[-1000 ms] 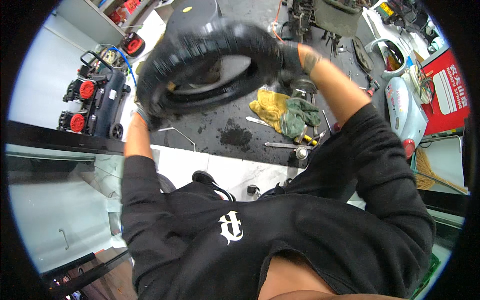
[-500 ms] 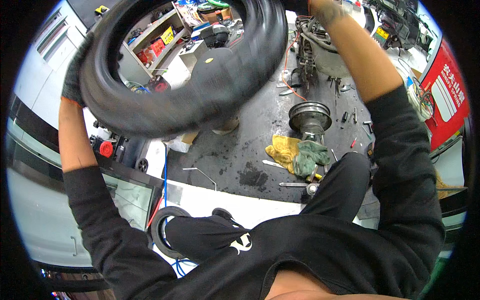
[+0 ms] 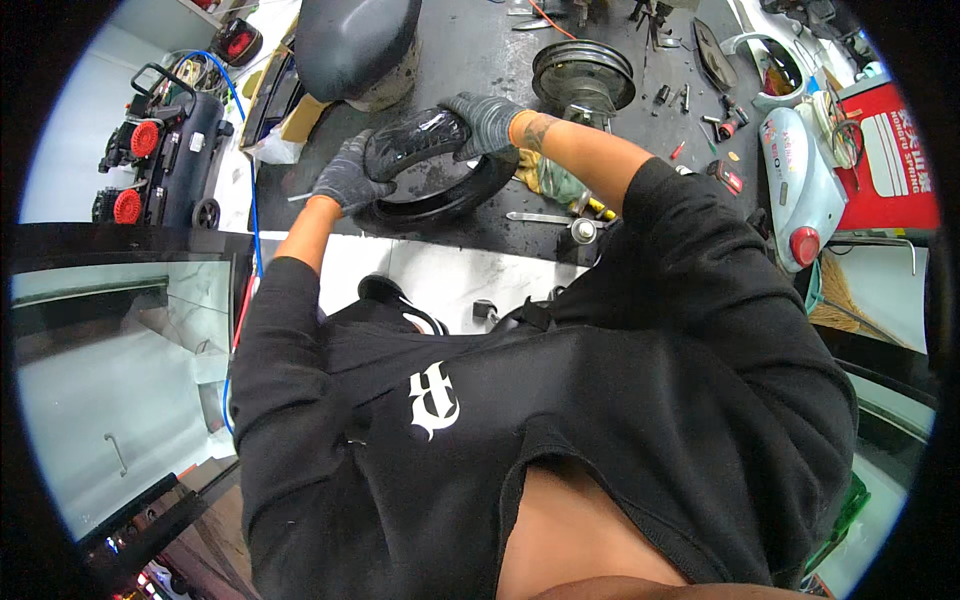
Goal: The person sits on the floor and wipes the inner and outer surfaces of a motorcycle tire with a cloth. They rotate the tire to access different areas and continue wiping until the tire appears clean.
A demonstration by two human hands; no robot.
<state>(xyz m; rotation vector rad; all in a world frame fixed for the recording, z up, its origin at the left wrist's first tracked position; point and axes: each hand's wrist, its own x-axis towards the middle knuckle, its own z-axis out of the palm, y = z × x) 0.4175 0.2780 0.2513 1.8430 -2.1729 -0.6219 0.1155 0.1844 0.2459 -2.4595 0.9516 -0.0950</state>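
Note:
My gloved left hand point(image 3: 350, 175) grips the left side of a black tire point(image 3: 418, 140), while my gloved right hand point(image 3: 485, 125) holds its upper right part. The tire is tilted low over the dark work mat point(image 3: 520, 228), its lower part seeming to rest there. To its right a metal wheel rim point(image 3: 582, 72) stands on a hub assembly. Beside the tire's right edge lie yellow and green cloths point(image 3: 562, 182), a long metal tire lever point(image 3: 535, 218) and a spray can point(image 3: 583, 231).
A dark scooter body part point(image 3: 355, 40) is at the back. An air compressor point(image 3: 180, 160) with a blue hose stands left. Scattered sockets and tools point(image 3: 730, 125) lie right, beside a pale blue panel point(image 3: 790, 190) and a red cooler point(image 3: 878, 150). Glass cases flank me.
The tire was raised high and swung up to the left half a second ago. Both hands have now lowered it onto or just over the mat, upper side tipped up.

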